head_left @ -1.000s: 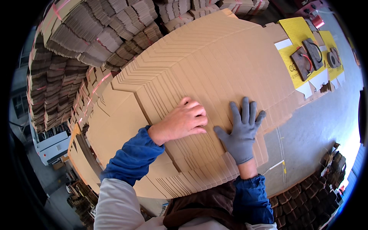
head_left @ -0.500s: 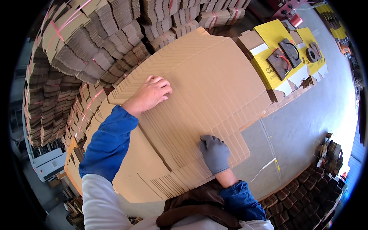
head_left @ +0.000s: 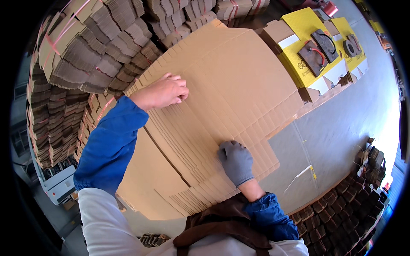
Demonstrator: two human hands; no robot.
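Two hands rest on one fanned stack of flat cardboard box blanks (head_left: 230, 94), which covers most of the tabletop (head_left: 341, 128) below my head camera. My left hand (head_left: 161, 91) is bare. It lies on the far left part of the stack, fingers (head_left: 179, 91) curled loosely over the top sheet's surface, pressing rather than pinching; I cannot tell whether anything sits under them. My right hand (head_left: 236, 161) wears one grey glove. It sits near the front edge of the stack, fingers bent down onto the stepped sheet edges, seemingly gripping or pushing them.

I judge the step in hand to be squaring or sliding the shingled sheets. The next move would call for both hands to press evenly so the sheets shift together and do not skew.

The blanks are too many and too thin to count; I see dozens of stepped edges along the near side.

To the right, two yellow printed cartons (head_left: 307, 47) lie flat, well apart from my hands. Three dark die-like pieces (head_left: 314, 57) lie on them, as far as I can count.

At the left and top, many strapped bundles of folded cardboard (head_left: 72, 55) stand stacked, bound with pink bands. More dark bundles (head_left: 341, 209) sit on the floor at the lower right.
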